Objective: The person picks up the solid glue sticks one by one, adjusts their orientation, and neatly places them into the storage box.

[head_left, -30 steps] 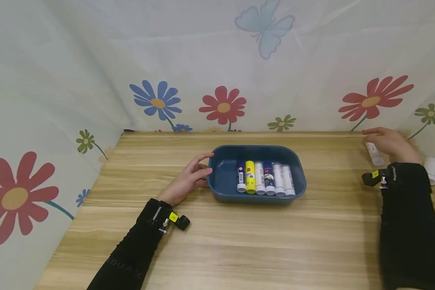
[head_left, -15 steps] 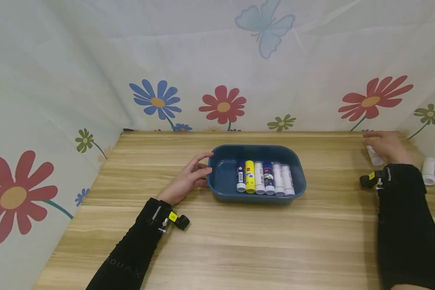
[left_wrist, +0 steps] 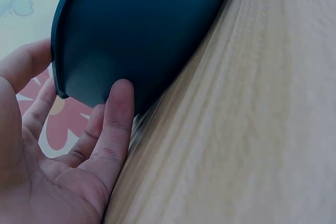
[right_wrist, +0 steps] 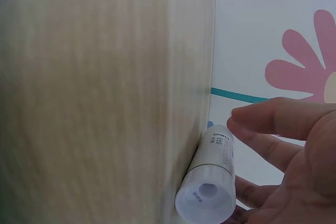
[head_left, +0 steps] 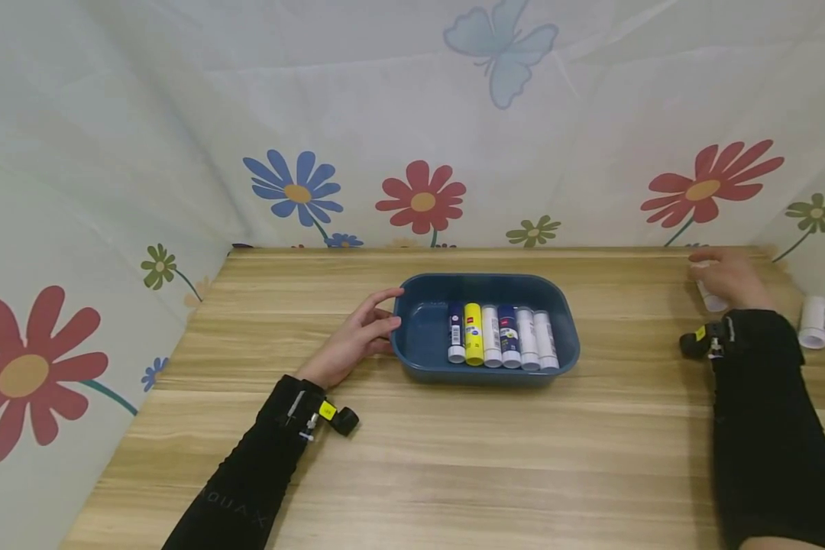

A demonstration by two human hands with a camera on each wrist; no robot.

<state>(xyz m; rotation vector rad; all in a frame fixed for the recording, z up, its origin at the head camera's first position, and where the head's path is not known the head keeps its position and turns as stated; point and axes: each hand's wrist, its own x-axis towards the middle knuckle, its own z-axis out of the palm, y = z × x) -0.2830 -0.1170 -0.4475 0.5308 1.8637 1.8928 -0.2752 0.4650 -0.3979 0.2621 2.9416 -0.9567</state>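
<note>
My left hand (head_left: 351,340) is at the left end of a blue plastic tray (head_left: 412,367). In the left wrist view its fingertips (left_wrist: 121,90) rest against the outside wall near the rim. Glue sticks lie side by side in the tray, among them a yellow one (head_left: 473,334), a navy one (head_left: 456,333) and a white one (head_left: 546,341). At the far right, my right hand (head_left: 732,276) is over a white glue stick (right_wrist: 211,171) on the table. Loosely bent fingers lie beside that stick, their tips near its far end; no firm grip shows.
Another white glue stick (head_left: 813,322) is on the table to the right of my right hand. A flowered white curtain (head_left: 591,137) borders the wooden table (head_left: 522,466) at the back and sides. The tray's left part shows bare floor.
My right hand has shifted slightly left and closer over the white glue stick, covering more of it. My left hand and the tray have stayed in place.
</note>
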